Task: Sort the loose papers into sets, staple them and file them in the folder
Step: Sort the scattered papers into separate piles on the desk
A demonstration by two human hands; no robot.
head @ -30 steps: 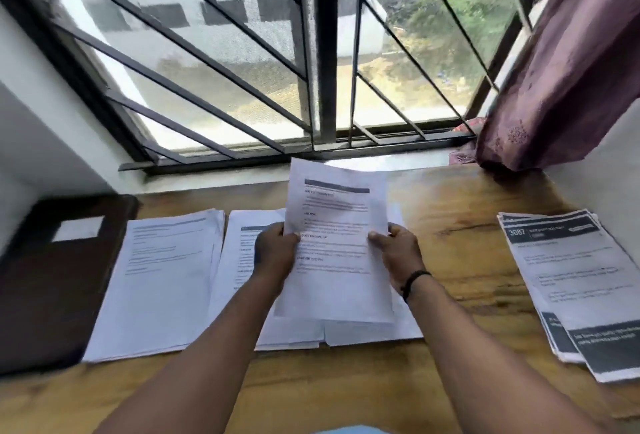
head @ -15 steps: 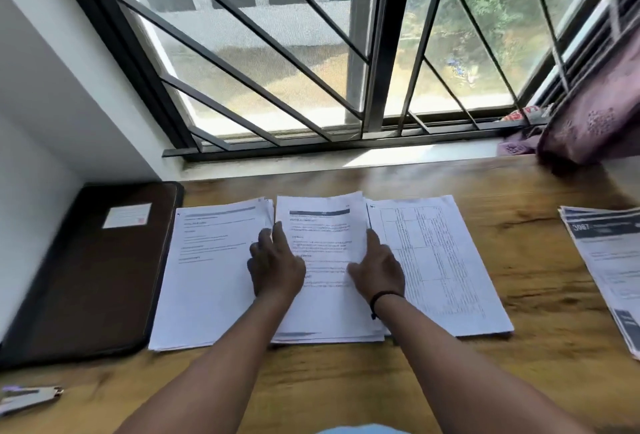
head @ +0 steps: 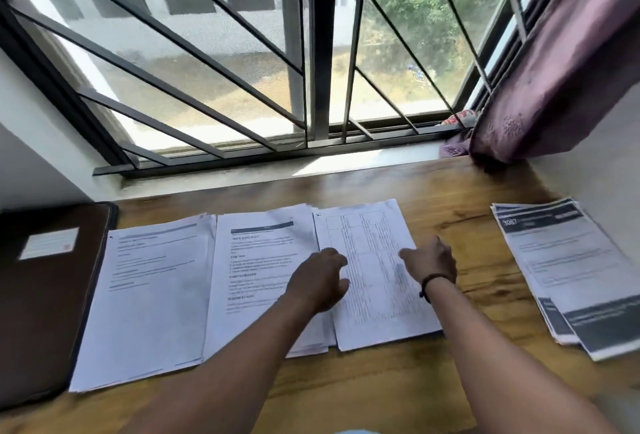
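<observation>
Head view: both hands (head: 320, 279) (head: 429, 260) rest on papers (head: 375, 281).

Barred window (head: 311, 52), purple curtain (head: 561, 63)

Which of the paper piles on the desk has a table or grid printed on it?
The white pile with the printed grid, third from the left, between both hands. The two piles to its left show plain text; the far-right pile has dark header bands.

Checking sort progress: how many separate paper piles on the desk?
4. Left pile lies beside the folder, text pile next to it, table-print pile between the hands, dark-banner pile far right. The sheets within each can't be counted.
</observation>
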